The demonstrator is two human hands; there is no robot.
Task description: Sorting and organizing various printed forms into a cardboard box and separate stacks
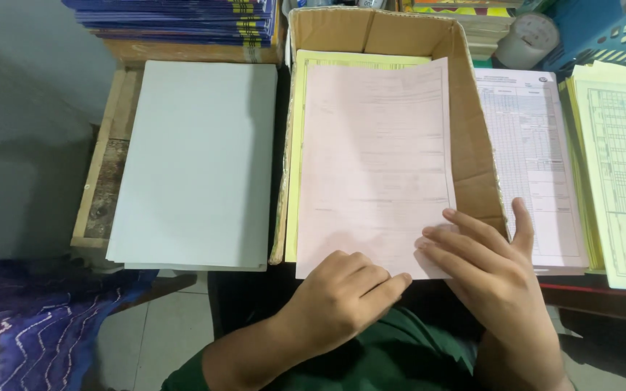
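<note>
Left hand (342, 293), loosely curled, and right hand (490, 264), fingers spread flat, both press the thin pink printed paper sheet (374, 166); best squared over the yellow paper stack (297, 145) inside the open brown cardboard box (472, 130).

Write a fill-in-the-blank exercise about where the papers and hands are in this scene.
1. Both hands rest on the near edge of a ____ sheet.
2. That sheet lies in a cardboard box, on top of ____ paper.
3. The stack of blank white sheets lies to the ____ of the box.
4. The right hand has its fingers spread flat; the left hand is ____.

Missing words: pink; yellow; left; curled
</note>
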